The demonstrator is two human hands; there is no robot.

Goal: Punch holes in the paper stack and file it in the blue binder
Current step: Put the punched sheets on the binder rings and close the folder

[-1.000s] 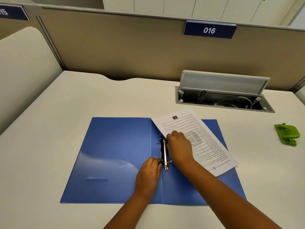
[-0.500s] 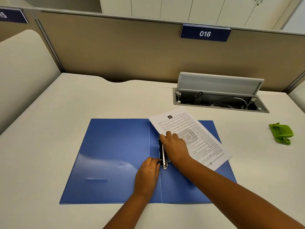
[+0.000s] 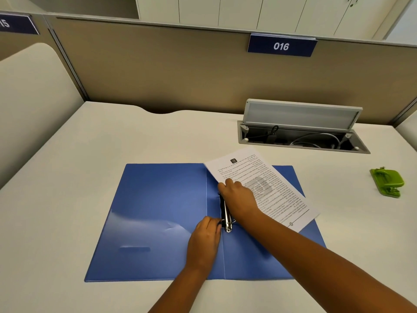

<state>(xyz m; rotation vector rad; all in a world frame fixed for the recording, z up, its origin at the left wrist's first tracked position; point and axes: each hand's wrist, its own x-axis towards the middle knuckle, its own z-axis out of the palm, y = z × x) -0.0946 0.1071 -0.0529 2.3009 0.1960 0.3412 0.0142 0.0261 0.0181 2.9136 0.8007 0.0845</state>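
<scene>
The blue binder lies open and flat on the white desk. A metal ring mechanism runs along its spine. The printed paper stack rests tilted on the binder's right half, its top corner sticking out past the binder's far edge. My right hand lies on the stack's left edge beside the upper ring, fingers curled over the paper. My left hand sits at the mechanism's lower end, its fingertips curled against the metal. The rings themselves are mostly hidden by my hands.
A green hole punch sits at the desk's right side. An open cable box with a raised lid is set into the desk behind the binder. A beige partition with a "016" sign closes the back.
The view has shifted slightly. Both hands stay at the ring mechanism, and the paper's left edge remains by the rings.
</scene>
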